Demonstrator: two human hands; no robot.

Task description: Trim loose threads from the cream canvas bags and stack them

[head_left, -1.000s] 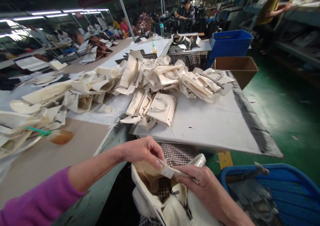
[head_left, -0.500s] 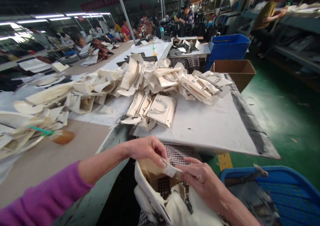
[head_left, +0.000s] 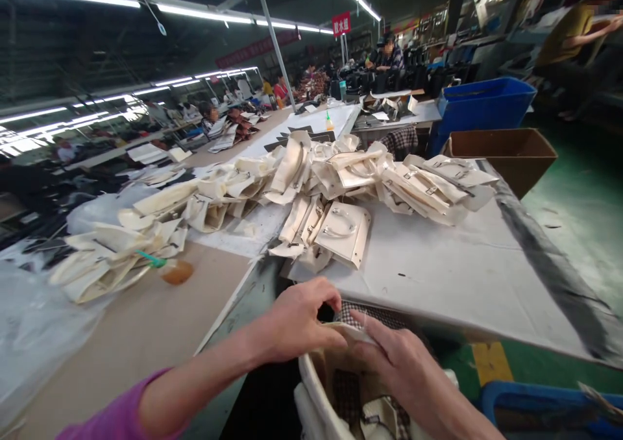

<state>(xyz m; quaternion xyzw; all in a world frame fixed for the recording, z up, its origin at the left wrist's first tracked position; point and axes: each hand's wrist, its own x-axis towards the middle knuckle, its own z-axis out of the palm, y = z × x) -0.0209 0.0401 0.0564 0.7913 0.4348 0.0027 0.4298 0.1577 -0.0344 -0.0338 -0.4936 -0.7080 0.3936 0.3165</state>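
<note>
A cream bag (head_left: 318, 391) with a tan and checked lining sits open below the table edge, at the bottom middle. My left hand (head_left: 299, 320) is curled over its top rim, fingers pinched on the edge. My right hand (head_left: 394, 359) reaches into the mouth from the right, fingers pressed together against the lining by the left thumb. What they pinch is hidden. A heap of cream bag pieces (head_left: 341, 180) with metal handles lies across the white table (head_left: 438, 265) ahead.
More cream pieces (head_left: 111, 258) lie on the brown bench at left beside a glue pot (head_left: 176, 272). A cardboard box (head_left: 506, 154) and a blue bin (head_left: 481, 102) stand at right; another blue crate (head_left: 549, 411) sits by my right arm. Other people work at far benches.
The view has tilted up, so hands and bag sit lower in frame. The white tag held between my fingers before is out of sight; both hands have closed over the bag's rim.
</note>
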